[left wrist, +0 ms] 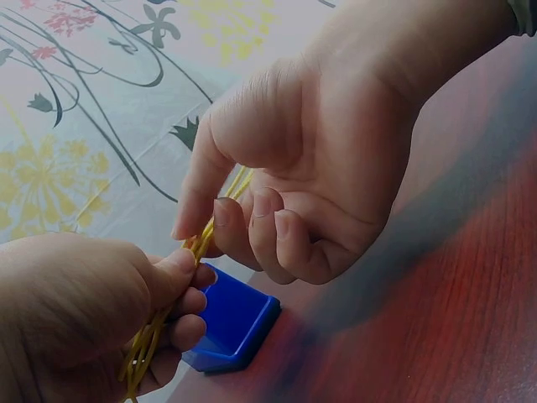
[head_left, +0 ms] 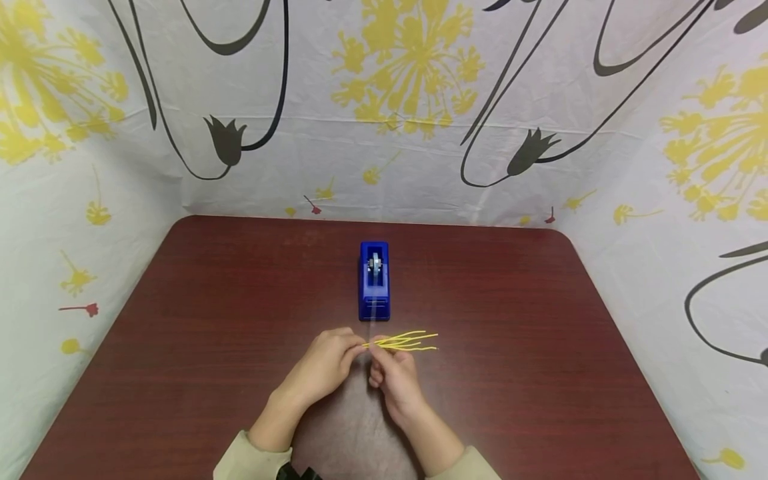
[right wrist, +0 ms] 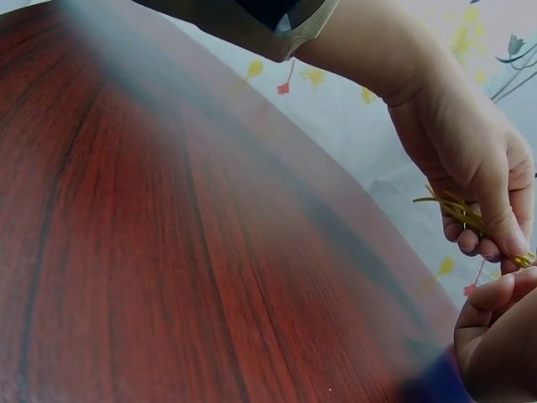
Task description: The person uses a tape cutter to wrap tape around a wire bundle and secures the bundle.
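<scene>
A bundle of thin yellow strands is held between both hands over the table, just in front of a blue tape dispenser. My left hand pinches the bundle at its left part, and loose ends show past the palm in the right wrist view. Thumb and fingers of my right hand pinch it close beside the left fingertips, with the strands fanning out to the right. A faint clear strip of tape seems to run from the dispenser's front to the bundle; its end is hidden at the fingers.
The reddish-brown wooden table extends on both sides of the hands. A white cloth printed with yellow flowers and dark tulips stands behind and beside it. The dispenser carries a roll of tape.
</scene>
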Demonstrator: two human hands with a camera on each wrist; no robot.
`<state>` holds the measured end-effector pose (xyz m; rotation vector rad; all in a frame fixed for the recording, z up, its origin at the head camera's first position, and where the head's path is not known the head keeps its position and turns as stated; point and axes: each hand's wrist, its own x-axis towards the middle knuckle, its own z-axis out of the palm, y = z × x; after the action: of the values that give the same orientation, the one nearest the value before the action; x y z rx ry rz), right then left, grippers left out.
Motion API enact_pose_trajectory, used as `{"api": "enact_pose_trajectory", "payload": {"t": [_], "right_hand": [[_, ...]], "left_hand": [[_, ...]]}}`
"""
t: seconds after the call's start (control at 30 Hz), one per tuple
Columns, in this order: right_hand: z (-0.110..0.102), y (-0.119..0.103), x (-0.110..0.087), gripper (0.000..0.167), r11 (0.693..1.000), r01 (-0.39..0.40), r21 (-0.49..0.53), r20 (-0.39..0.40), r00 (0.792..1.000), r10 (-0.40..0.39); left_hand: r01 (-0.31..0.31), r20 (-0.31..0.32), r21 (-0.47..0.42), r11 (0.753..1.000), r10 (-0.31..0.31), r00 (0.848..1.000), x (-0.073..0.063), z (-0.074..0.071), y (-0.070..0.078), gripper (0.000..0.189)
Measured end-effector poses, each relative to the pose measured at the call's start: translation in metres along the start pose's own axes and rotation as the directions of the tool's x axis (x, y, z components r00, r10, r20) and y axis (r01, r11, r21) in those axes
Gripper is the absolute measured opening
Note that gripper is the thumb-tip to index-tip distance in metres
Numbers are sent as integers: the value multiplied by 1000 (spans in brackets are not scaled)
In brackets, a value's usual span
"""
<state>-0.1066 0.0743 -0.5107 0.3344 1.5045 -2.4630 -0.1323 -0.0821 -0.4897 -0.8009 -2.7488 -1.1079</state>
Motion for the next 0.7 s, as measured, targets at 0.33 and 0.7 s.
{"api": "enact_pose_trajectory", "payload": {"t": [0.33,0.7], "right_hand": [[0,0,-1,9,998,28,-57,-31,999,-30],[3,-8,-16,32,944,133,-301,15,991,-135]], "left_hand": [[7,0,-4,1000,-7,1000,0,-1,0,9],[17,2,6,1000,-17,1000,1,-1,-1,9]]}}
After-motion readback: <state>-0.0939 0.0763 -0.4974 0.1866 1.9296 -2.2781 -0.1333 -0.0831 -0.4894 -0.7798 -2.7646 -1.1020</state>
